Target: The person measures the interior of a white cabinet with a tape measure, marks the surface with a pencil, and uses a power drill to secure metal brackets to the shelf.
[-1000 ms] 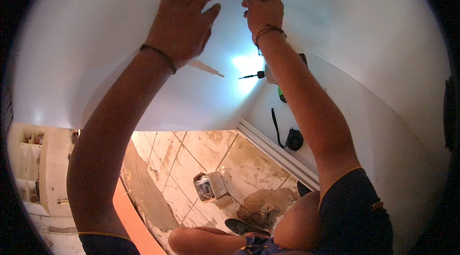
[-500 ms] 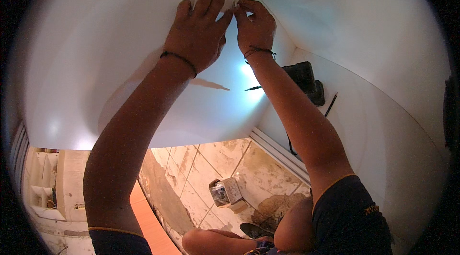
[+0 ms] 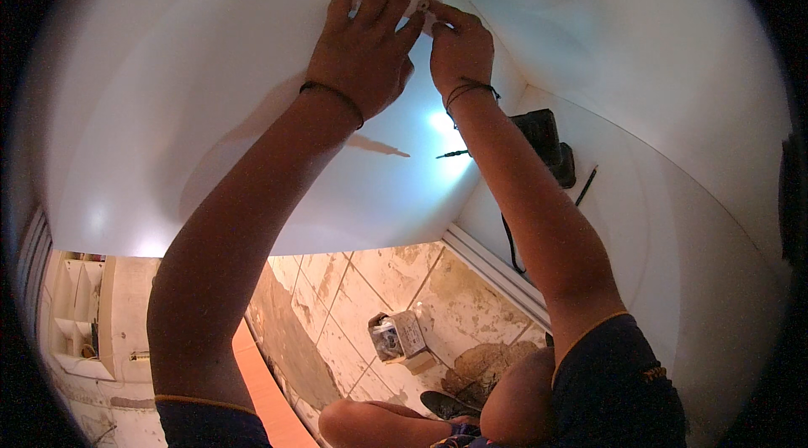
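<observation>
My left hand [image 3: 366,48] lies flat with fingers spread against a large white panel [image 3: 168,111] raised in front of me. Right beside it, my right hand [image 3: 459,44] pinches a small pale piece [image 3: 422,6] between thumb and fingers at the panel's upper part; what the piece is I cannot tell. The fingertips of both hands nearly touch. A dark cord circles each wrist. A cordless drill [image 3: 539,141] with a lit lamp rests behind my right forearm, its bit pointing left.
A second white panel [image 3: 673,195] stands at the right with a dark pencil [image 3: 586,185] on it. Below lies a worn tiled floor [image 3: 353,296] with a small open box [image 3: 402,337]. My bent knee and a dark shoe [image 3: 450,404] show at the bottom. White shelving [image 3: 80,313] sits lower left.
Both hands have come closer together on the panel, the right one now meeting the left fingertips. The view has tilted, so the drill and floor sit lower and further right.
</observation>
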The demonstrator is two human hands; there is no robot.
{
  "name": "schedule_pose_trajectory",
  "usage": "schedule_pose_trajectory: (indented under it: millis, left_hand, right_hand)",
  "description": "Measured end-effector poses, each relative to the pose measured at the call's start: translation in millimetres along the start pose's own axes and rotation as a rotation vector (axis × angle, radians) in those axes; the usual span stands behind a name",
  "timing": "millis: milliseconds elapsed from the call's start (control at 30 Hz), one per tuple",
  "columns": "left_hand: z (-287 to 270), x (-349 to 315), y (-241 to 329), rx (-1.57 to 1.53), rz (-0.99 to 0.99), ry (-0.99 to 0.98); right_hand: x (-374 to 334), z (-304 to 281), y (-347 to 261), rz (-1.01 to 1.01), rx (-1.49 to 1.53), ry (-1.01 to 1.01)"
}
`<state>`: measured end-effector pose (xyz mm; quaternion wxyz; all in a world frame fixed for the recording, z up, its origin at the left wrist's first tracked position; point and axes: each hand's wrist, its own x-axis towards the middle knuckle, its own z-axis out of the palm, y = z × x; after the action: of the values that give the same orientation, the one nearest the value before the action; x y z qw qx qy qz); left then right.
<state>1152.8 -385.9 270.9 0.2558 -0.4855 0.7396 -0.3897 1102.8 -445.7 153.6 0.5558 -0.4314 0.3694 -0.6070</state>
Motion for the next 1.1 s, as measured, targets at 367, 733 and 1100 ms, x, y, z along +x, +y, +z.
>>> schedule_pose_trajectory:
  millis: [367, 733, 1100]
  left_hand:
    - [-2.1, 2.0, 1.2, 0.053, -0.028, -0.044]
    - [3.8, 5.6, 3.2, 0.095, -0.023, -0.030]
    - [0.4, 8.7, 5.4, 0.079, -0.052, -0.037]
  right_hand:
    - [0.2, -3.9, -5.7, -0.096, -0.065, -0.043]
    - [15.5, -16.3, 0.7, -0.225, -0.141, -0.135]
    - [17.9, -25.3, -9.2, -0.130, -0.212, -0.213]
